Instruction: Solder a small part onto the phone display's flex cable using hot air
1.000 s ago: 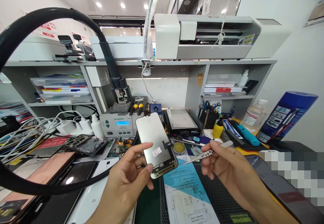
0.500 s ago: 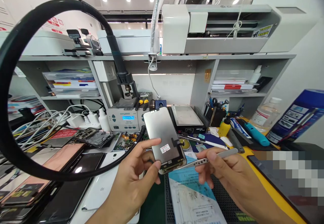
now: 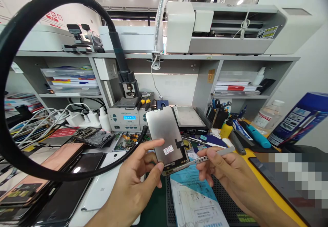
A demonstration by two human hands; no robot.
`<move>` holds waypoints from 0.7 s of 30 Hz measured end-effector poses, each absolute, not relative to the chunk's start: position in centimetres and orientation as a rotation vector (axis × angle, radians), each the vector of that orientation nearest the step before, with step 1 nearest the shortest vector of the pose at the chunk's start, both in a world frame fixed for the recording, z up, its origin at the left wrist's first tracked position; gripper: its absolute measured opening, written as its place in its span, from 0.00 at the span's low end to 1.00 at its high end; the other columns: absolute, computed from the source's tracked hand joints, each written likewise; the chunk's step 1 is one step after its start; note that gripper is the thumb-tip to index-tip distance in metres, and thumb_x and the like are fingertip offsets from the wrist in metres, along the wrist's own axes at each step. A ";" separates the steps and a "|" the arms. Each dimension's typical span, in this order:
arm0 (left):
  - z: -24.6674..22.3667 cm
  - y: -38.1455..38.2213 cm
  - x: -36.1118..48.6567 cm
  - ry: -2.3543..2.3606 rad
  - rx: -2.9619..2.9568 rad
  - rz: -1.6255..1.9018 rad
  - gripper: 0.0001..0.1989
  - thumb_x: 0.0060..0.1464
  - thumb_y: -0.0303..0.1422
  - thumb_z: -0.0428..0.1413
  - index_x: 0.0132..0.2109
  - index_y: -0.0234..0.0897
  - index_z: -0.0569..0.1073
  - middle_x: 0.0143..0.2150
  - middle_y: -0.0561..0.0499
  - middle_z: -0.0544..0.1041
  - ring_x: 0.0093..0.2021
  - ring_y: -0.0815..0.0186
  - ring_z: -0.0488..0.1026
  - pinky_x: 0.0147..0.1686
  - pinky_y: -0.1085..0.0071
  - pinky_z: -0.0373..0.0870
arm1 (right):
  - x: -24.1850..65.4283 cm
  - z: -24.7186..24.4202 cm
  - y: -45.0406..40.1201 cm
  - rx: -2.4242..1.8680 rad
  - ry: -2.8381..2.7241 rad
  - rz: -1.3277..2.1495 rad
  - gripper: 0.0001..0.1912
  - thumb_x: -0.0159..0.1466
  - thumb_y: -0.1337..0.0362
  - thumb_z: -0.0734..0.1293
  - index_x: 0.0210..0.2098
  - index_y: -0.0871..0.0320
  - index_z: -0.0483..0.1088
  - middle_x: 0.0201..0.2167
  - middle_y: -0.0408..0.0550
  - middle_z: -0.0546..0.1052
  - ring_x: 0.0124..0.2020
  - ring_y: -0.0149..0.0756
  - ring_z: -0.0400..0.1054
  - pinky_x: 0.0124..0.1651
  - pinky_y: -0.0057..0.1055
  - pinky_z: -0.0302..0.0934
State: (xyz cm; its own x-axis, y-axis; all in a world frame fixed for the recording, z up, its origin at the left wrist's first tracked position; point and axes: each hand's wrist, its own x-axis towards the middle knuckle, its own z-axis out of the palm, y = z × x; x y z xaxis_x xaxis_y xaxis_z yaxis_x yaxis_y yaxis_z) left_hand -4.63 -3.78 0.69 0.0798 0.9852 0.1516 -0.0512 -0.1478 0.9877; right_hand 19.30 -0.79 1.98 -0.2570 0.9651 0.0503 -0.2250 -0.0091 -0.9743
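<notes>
A phone screen [image 3: 164, 129] is tilted up, its silvery back towards me, with a small white sticker and a dark flex cable near its lower end. My left hand [image 3: 139, 174] grips it by the lower left edge, thumb at the bottom corner and index finger lying across the back. Metal tweezers [image 3: 205, 159] with a row of holes are pinched in my right hand [image 3: 221, 167]. Their tips reach the screen's bottom edge; whether they grasp anything there cannot be made out. Below both hands lies a blue and white printed booklet [image 3: 197, 196].
A thick black hose [image 3: 7, 117] loops across the left side from a hot air station [image 3: 126, 119]. Stacked phones [image 3: 69, 182] and white cables crowd the left bench. A clear bottle [image 3: 268, 116] and a blue spray can [image 3: 299, 121] stand right, beyond a yellow-edged mat.
The tweezers and my right hand have shifted slightly left and up along the screen's bottom edge. My left hand keeps its hold, and the camera view has moved a little.
</notes>
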 end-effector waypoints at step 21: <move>0.9 -4.1 -4.6 1.134 1.398 1.305 0.18 0.64 0.40 0.59 0.60 0.50 0.71 0.32 0.57 0.67 0.30 0.70 0.70 0.33 0.74 0.70 | 19.8 1.1 -0.5 -0.822 -1.326 1.352 0.17 0.70 0.50 0.70 0.41 0.57 0.84 0.31 0.53 0.85 0.29 0.38 0.79 0.27 0.27 0.68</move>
State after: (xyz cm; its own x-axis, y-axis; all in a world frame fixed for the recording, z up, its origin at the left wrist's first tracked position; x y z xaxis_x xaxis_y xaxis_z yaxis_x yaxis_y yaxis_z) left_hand -4.61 -4.11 0.94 0.0283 0.9818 0.1877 0.0489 -0.1889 0.9808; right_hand 19.81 -0.49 1.13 -0.2402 0.9536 0.1816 -0.1996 0.1346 -0.9706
